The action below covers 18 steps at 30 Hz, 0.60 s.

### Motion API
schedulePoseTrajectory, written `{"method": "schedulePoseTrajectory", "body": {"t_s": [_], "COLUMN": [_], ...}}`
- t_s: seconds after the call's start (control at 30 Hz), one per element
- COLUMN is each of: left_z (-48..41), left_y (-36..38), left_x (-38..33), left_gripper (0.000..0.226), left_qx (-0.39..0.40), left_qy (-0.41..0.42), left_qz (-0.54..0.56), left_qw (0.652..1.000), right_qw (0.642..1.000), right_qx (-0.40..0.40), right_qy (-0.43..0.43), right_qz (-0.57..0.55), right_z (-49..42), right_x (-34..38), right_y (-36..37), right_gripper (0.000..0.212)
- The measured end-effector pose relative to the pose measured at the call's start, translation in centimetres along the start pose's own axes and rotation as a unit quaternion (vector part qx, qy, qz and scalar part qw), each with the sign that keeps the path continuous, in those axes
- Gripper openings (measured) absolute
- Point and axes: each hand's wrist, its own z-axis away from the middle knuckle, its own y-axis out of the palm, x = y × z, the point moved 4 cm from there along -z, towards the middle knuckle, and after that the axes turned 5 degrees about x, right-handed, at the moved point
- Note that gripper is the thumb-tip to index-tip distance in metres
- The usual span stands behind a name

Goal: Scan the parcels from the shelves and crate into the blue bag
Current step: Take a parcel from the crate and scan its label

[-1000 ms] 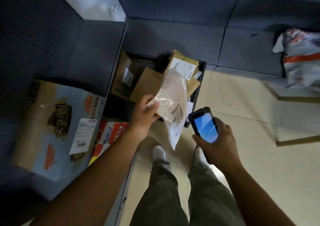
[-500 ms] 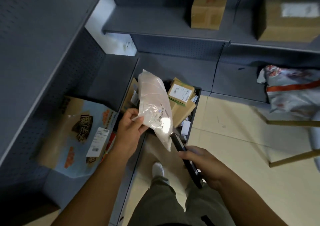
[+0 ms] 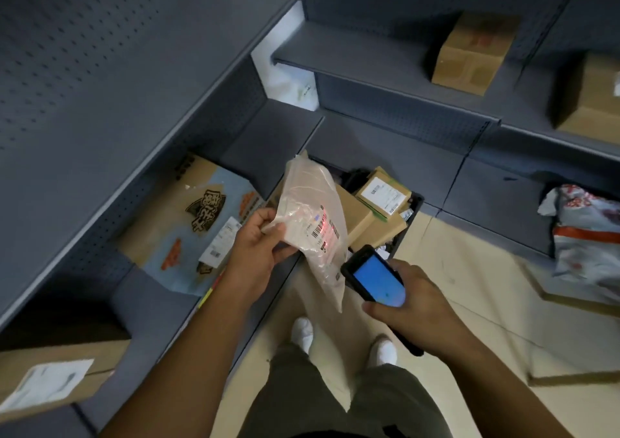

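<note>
Head view: at eight o'clock in the frame, a cardboard box (image 3: 53, 353) with a white label sits on the grey shelving (image 3: 110, 109). At nine o'clock a blue-and-tan printed carton (image 3: 181, 233) lies on a lower shelf. Just right of it, near the centre of the frame, the left hand (image 3: 256, 253) holds the plastic parcel (image 3: 308, 209), with thumb and curled fingers pinching its nine o'clock edge. The parcel is a pale, translucent mailer held up in the air in front of the crate (image 3: 416, 203), and its long axis runs from eleven to five o'clock. Its barcode label (image 3: 325, 234) faces the camera, and a red glow lies across it. The dark crate, at two o'clock from the parcel, stands on the floor against the shelving. It is packed with brown cardboard parcels, and a labelled box (image 3: 382, 191) lies on top. At five o'clock from the parcel, the right hand (image 3: 416, 307) grips the scanner (image 3: 375, 275) with fingers wrapped round its body. The lit blue screen faces up, and the scanner's head end sits close to the parcel's lower edge. At one o'clock in the frame a brown box (image 3: 473, 52) sits on an upper shelf, and another box (image 3: 590, 102) at two o'clock is cut off by the frame edge. At three o'clock a grey printed sack (image 3: 587, 236) slumps at the shelf base.
</note>
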Motion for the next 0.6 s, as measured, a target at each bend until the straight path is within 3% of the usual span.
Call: {"method": "schedulePoseTrajectory", "body": {"t_s": [0.3,0.47,0.6], "left_z": [7.7,13.2,18.5], "left_y": [-5.8,-10.0,-14.2], "left_x": [-0.9,-0.3,1.7], "left_gripper": [0.017,0.016,0.031], "left_qx": [-0.051,-0.053,-0.056], "left_qy": [0.005,0.022,0.037], "left_qz": [-0.024,-0.052,-0.082], "left_qw": [0.998,0.997,0.994], "right_qw": [0.974,0.961,0.945], "right_qx": [0.034,0.110,0.169], "right_qy": [-0.071,-0.066,-0.081], "right_qz": [0.215,0.246,0.269], "right_z": [1.9,4.6,7.8], "right_x": [4.3,5.8,7.0], "right_y": [0.5,4.9,9.9], "right_gripper": [0.063,0.063,0.061]}}
